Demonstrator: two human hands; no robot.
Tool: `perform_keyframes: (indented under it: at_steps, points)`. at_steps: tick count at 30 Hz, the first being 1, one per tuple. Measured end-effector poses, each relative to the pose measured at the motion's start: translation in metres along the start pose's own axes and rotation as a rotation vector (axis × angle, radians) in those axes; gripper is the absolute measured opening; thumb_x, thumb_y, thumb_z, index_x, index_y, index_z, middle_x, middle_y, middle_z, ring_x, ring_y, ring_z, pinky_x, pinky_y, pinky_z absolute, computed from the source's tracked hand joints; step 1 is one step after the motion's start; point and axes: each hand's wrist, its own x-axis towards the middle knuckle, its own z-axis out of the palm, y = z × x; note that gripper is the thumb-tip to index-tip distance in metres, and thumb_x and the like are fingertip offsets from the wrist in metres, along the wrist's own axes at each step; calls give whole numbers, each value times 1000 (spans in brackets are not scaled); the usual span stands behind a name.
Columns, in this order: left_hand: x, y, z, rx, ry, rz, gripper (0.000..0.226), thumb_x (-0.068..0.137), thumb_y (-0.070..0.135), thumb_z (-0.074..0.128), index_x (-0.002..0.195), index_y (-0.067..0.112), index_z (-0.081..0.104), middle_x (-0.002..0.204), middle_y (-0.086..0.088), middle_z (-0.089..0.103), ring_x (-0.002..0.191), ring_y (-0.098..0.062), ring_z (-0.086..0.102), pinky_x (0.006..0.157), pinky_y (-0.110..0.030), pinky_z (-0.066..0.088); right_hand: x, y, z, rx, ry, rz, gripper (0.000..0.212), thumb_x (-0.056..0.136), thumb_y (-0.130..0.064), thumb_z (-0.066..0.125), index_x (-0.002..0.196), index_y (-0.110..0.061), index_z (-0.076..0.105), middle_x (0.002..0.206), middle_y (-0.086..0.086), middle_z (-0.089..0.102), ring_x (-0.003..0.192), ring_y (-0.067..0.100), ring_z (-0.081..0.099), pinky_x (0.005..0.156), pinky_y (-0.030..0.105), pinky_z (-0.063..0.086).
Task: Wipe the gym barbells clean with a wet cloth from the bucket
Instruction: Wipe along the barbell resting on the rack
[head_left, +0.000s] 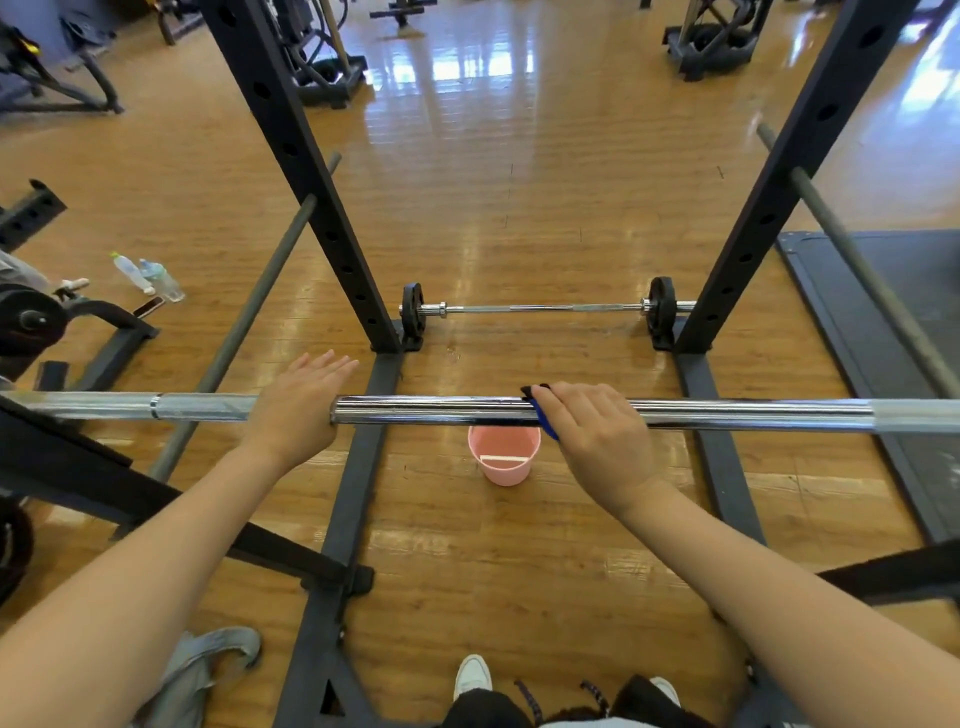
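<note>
at the bottom of the frame i see white sneakers (471, 675) on the glossy wooden plank floor (519, 208). just above mid-frame a long chrome steel barbell (441, 410) runs straight across from edge to edge. my left hand (298, 400) lies flat over it left of centre, fingers straight and close together, curled round nothing. my right hand (592, 431) sits right of centre, fingers bent over a dark blue wet cloth (543, 415) and pressing it on the bar; the thumb is hidden under the bar. below the bar, on the floor at centre, stands a small pink plastic bucket (504, 460). farther up, between the black steel rack uprights (311, 182), a second, thinner barbell with small black plates (545, 307) rests on the floor. two clear plastic bottles (148, 275) lie at the left.
</note>
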Motion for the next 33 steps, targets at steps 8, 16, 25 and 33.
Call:
perform_keyframes:
  at_steps: [8, 16, 25, 33]
  points:
    - [1, -2, 5, 24, -20, -6, 68, 62, -10, 71, 128, -3, 55, 128, -18, 58, 126, -34, 49, 106, -46, 34, -49, 71, -45, -43, 44, 110, 30, 83, -8, 56, 112, -3, 62, 101, 13, 69, 91, 26, 60, 82, 32, 42]
    - [0, 1, 5, 26, 30, -13, 65, 60, -13, 73, 122, -4, 59, 122, -19, 62, 121, -35, 54, 104, -48, 37, -42, 51, -35, -3, 66, 259, 28, 84, -9, 55, 107, -1, 67, 97, 12, 69, 89, 26, 59, 81, 33, 41]
    - [0, 0, 6, 20, 23, -12, 61, 67, -11, 67, 126, -2, 56, 127, -18, 59, 125, -32, 50, 107, -45, 32, -7, 16, -10, 74, -42, 64, 31, 77, -5, 70, 108, -4, 68, 97, 10, 70, 81, 27, 67, 75, 37, 54]
    - [0, -2, 8, 14, 36, -26, 58, 66, -10, 71, 122, -2, 59, 121, -19, 62, 120, -33, 55, 105, -45, 36, -67, 90, -59, -49, -17, 262, 37, 73, 3, 73, 109, -3, 66, 101, 12, 69, 90, 30, 63, 82, 38, 45]
